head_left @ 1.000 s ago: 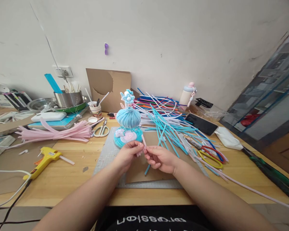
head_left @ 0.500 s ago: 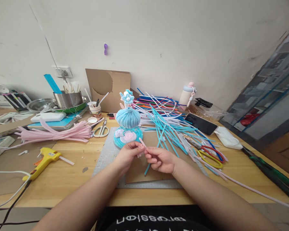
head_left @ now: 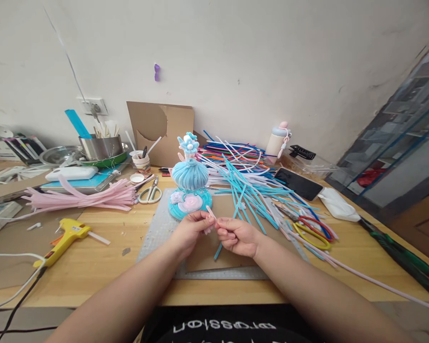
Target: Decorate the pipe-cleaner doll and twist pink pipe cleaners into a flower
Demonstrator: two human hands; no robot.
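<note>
At the far left, a row of marker pens (head_left: 23,148) stands on the wooden table (head_left: 103,281). A bundle of pink fuzzy stems (head_left: 82,195) lies in front of a blue-topped board, and the yellow glue gun (head_left: 66,236) rests nearer the person, a pale stick jutting from it. Behind, a steel pot (head_left: 101,147) of thin sticks sits in a green dish (head_left: 114,160). Next come a paper cup (head_left: 142,163) and pale-handled scissors (head_left: 150,193).

The blue fuzzy model (head_left: 190,175), topped with blue flowers, stands upright at the back of the grey cutting mat (head_left: 153,238). In front of it, the left hand (head_left: 193,228) pinches a short pink strip (head_left: 210,211) between thumb and forefinger. The strip slants up from where the 2 hands meet, above a flat cardboard sheet (head_left: 209,255). The right hand (head_left: 239,237) grips it too, thumb against forefinger, the other fingers curled in.

Beyond the right hand, loose blue stems (head_left: 254,202) cross over white ones. Farther right are a bottle (head_left: 275,143), a dark phone (head_left: 298,184) and a white pouch (head_left: 339,205).
</note>
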